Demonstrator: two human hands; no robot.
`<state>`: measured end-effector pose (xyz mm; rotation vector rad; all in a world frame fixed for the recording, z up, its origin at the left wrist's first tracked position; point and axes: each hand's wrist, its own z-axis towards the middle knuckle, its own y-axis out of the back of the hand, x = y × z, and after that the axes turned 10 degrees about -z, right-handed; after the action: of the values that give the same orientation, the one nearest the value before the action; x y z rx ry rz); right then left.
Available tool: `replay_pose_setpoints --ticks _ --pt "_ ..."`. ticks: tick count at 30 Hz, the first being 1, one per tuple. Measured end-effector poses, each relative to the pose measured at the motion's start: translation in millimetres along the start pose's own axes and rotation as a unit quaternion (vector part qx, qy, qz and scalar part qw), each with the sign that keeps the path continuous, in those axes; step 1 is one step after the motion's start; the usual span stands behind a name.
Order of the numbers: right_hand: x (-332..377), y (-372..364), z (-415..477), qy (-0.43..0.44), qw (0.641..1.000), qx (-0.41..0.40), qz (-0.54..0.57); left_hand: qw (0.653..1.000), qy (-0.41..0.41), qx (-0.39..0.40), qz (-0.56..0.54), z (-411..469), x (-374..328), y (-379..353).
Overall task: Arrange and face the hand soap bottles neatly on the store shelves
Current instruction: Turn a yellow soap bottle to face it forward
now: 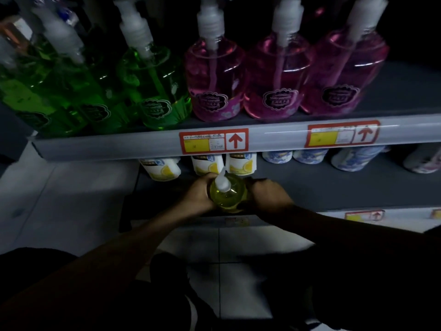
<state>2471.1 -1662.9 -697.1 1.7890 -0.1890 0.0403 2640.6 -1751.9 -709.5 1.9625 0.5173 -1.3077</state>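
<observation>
Item: yellow soap bottle, white pump on top, upright at the front of the lower shelf, just ahead of the lemon-label bottles.

Hold: left hand curls round the bottle's left flank. The right hand clasps the opposite side, blurred, with fingers that appear wrapped against it. A two-sided clasp likely serves to turn the label outward and seat the bottle square in its row.

Upper shelf: green bottles at left and pink bottles at right, labels mostly forward and pumps leaning at differing angles. Red-bordered price tags sit on the rail.

Lower shelf, further stock: blue-patterned bottles to the right, tops hidden under the rail.

Surface and room: grey shelving, pale floor tiles, dim light. The person crouches close, both forearms reaching in.
</observation>
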Motion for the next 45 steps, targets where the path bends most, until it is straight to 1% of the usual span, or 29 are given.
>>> replay_pose_setpoints --ticks 3,5,7,9,11,13,16,18,21,24,26,28,30,32,34,37,40,42,45 --pt "-19.3 14.5 -48.9 -0.001 0.995 -0.072 0.068 0.995 0.013 0.051 -0.084 -22.4 -30.5 -10.0" --pt "-25.2 20.8 -78.8 -0.004 0.984 -0.118 0.135 0.989 0.012 0.081 -0.123 -33.2 -48.8 -15.1" --pt "-27.9 31.1 -110.0 -0.018 0.96 -0.164 0.225 0.976 -0.012 0.112 -0.186 -52.3 -71.4 -22.7" --pt "-27.2 44.3 -137.1 -0.024 0.929 -0.204 0.307 0.957 -0.018 0.131 -0.256 -71.9 -93.6 -31.3" --pt "-26.3 62.7 -160.0 -0.023 0.901 -0.251 0.353 0.948 -0.04 0.138 -0.285 -90.9 -119.3 -40.7" --pt "-28.0 81.8 -176.7 -0.008 0.875 -0.31 0.373 0.946 -0.077 0.124 -0.289 -105.5 -146.7 -48.7" --pt "-32.7 114.7 -185.7 0.041 0.835 -0.406 0.369 0.954 -0.166 0.064 -0.24 -121.5 -198.1 -52.8" --pt "-37.0 146.2 -184.7 0.077 0.804 -0.466 0.362 0.949 -0.246 0.03 -0.197 -128.2 -241.6 -48.9" --pt "-43.3 203.2 -182.9 0.105 0.751 -0.565 0.324 0.923 -0.357 -0.018 -0.142 -132.3 -309.5 -41.4" --pt "-54.4 258.1 -181.4 0.109 0.686 -0.652 0.305 0.889 -0.453 -0.071 -0.016 -131.7 -377.6 -38.5" --pt "-66.4 290.5 -180.3 0.099 0.65 -0.694 0.293 0.86 -0.499 -0.09 0.058 -126.3 -417.4 -40.8" --pt "-82.3 318.1 -178.5 0.08 0.628 -0.725 0.273 0.844 -0.522 -0.093 0.081 -115.2 -449.5 -45.1" --pt "-97.9 340.5 -175.2 0.062 0.62 -0.736 0.265 0.832 -0.538 -0.092 0.1 -99.9 -474.7 -49.6" --pt "-110.8 355.9 -170.2 0.064 0.621 -0.732 0.275 0.813 -0.556 -0.103 0.139 -84.5 -494.8 -54.4" --pt "-123.5 363.9 -164.5 0.068 0.623 -0.726 0.283 0.802 -0.566 -0.105 0.162 -70.6 -508.8 -59.8" --pt "-144.2 369.4 -157.4 0.072 0.636 -0.711 0.291 0.81 -0.549 -0.1 0.181 -53.5 -517.6 -68.9" --pt "-158.4 374.9 -149.3 0.074 0.664 -0.682 0.297 0.819 -0.535 -0.095 0.186 -39.0 -520.8 -71.8" --pt "-164.7 379.9 -142.8 0.059 0.679 -0.669 0.297 0.823 -0.526 -0.103 0.19 -33.7 -523.5 -73.1" --pt "-168.4 385.0 -134.6 0.042 0.698 -0.647 0.305 0.835 -0.489 -0.127 0.216 -29.3 -524.1 -73.6"
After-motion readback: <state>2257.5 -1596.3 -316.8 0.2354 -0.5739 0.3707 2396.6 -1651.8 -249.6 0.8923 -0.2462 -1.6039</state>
